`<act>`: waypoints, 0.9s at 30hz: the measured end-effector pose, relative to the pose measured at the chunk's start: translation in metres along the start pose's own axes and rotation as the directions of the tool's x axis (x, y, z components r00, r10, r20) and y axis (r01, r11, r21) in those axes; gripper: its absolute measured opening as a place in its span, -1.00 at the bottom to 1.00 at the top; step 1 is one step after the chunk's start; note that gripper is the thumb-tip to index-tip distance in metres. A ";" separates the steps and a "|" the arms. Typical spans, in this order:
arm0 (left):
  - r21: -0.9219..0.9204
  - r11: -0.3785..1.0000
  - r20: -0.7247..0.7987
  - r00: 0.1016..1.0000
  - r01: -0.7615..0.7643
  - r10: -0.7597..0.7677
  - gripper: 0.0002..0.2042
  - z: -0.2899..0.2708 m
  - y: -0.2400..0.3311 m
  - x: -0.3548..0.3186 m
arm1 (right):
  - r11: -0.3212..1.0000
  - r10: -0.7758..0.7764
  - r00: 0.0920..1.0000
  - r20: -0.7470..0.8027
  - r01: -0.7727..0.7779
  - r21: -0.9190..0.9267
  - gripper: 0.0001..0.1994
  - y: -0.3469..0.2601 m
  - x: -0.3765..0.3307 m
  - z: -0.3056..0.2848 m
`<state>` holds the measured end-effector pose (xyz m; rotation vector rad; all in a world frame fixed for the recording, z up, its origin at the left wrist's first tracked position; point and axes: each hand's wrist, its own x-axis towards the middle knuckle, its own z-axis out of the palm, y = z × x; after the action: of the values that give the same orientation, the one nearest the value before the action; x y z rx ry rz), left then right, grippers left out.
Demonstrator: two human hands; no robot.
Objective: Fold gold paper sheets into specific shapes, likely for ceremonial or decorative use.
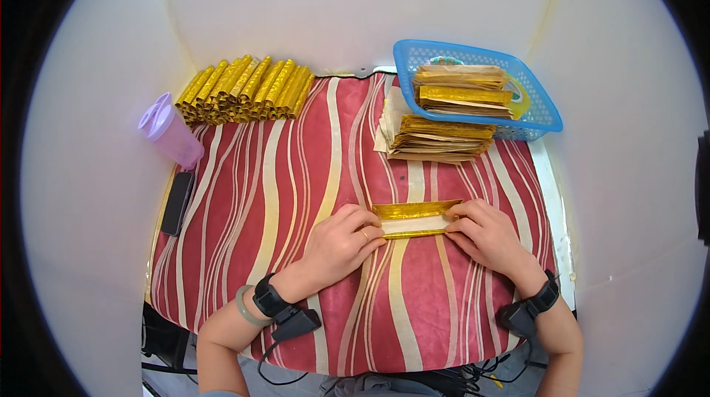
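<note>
A strip of gold foil paper [414, 224] lies on the striped cloth before me, its long edges folded up and its pale inner side showing. My left hand [342, 240] grips its left end, thumb and fingers pinched at the edges. At the opposite end, my right hand [484, 232] pinches the paper in the same way. Behind it, toward the right, rests a stack of flat gold paper sheets [440, 136]. Rolled gold paper pieces [244, 90] form a pile at the far left.
A blue plastic basket [543, 112] holding more gold paper stands at the back right. On the left are a purple lidded cup [174, 134] and a black phone [177, 203]. Pale walls surround the table, covered with a red striped cloth [244, 249]. Cables hang from both wrist devices.
</note>
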<state>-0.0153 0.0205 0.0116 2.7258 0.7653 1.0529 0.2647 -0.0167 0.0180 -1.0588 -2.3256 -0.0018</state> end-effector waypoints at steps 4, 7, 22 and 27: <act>-0.068 0.994 0.052 0.995 0.087 -0.084 -0.86 0.002 0.000 -0.004 | 0.978 0.141 0.990 0.012 -0.141 0.153 -0.80 0.000 -0.004 -0.004; -0.097 0.991 0.062 0.994 0.093 -0.087 -0.86 0.002 -0.001 -0.004 | 0.924 0.286 0.958 -0.019 -0.271 0.269 -0.73 -0.007 -0.003 -0.006; -0.071 0.941 0.066 0.943 0.332 -0.327 -0.79 0.002 0.004 -0.001 | 0.996 0.044 0.998 -0.042 -0.040 0.082 -0.73 -0.001 -0.004 -0.002; -0.095 0.960 -0.151 0.950 0.263 -0.275 -0.83 -0.004 0.009 -0.001 | 0.984 0.157 0.987 0.033 -0.159 0.074 -0.72 -0.002 -0.010 -0.001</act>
<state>-0.0145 0.0118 0.0169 2.4069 1.0647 1.2210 0.2694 -0.0250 0.0142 -1.2083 -2.2404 0.1633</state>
